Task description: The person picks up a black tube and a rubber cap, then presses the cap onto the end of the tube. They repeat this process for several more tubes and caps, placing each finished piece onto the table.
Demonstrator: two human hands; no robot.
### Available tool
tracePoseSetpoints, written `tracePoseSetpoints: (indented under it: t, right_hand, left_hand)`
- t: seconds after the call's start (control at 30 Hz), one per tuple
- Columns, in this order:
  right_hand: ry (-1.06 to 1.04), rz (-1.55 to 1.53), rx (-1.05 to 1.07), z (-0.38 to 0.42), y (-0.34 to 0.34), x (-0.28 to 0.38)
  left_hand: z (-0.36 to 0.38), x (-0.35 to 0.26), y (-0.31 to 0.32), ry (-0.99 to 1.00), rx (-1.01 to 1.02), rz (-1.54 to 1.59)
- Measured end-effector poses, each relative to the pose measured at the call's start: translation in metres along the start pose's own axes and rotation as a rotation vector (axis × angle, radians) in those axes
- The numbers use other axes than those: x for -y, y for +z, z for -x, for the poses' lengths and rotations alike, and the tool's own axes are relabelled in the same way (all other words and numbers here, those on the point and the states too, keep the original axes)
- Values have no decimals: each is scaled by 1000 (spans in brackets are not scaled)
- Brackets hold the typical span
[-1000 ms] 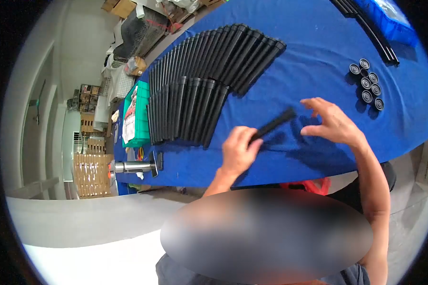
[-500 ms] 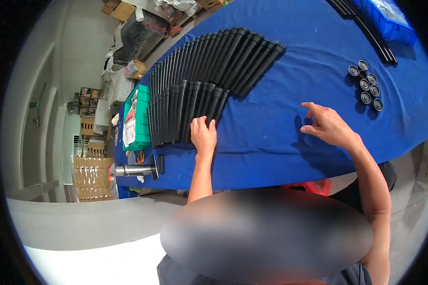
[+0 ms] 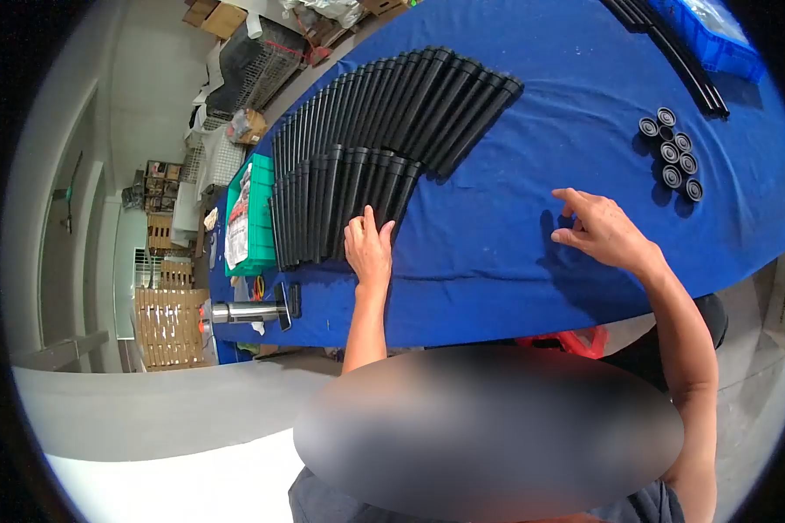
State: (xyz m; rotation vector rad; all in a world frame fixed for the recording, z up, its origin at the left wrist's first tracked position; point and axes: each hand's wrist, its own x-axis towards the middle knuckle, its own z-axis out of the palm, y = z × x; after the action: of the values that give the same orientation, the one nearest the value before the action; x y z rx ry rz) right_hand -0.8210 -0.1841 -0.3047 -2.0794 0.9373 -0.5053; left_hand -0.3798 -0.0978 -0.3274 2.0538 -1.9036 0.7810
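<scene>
My left hand (image 3: 370,248) lies on the near ends of the front row of black tubes (image 3: 321,196), its fingers spread and the index finger pointing forward along them. A second row of black tubes (image 3: 410,96) fans out behind, side by side on the blue cloth. Over the cloth to the right hovers my right hand (image 3: 604,231), holding nothing, thumb and index finger apart and a shadow beneath it. Beyond it sit several round black caps (image 3: 670,152) in a small cluster.
At the left stand a green crate (image 3: 257,218) with papers inside and a steel flask (image 3: 246,312) beside a dark phone-like object (image 3: 285,307). Thin black rods (image 3: 685,65) and a blue crate (image 3: 715,39) occupy the far right corner of the blue-covered table (image 3: 497,235).
My left hand has shifted slightly left over the tubes, and its index finger has straightened forward. My right hand has stayed in the same place.
</scene>
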Motion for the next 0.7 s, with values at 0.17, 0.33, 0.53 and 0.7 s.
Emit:
tracePoseSetpoints:
  t: [0.17,0.33,0.53,0.7]
  right_hand:
    - [-18,9,-14,-1,5,-5]
    - [-38,130,-42,-1,15,-17]
    - [13,122,76,4,23,-10]
    - [-58,196,78,11,35,-11]
  left_hand:
    - [-8,-10,-15,-12,-31,37]
    - [-37,-57,-24,-2,-27,237]
    - [-113,-163,-25,277,-40,568]
    - [-184,-273,-18,630,-71,703]
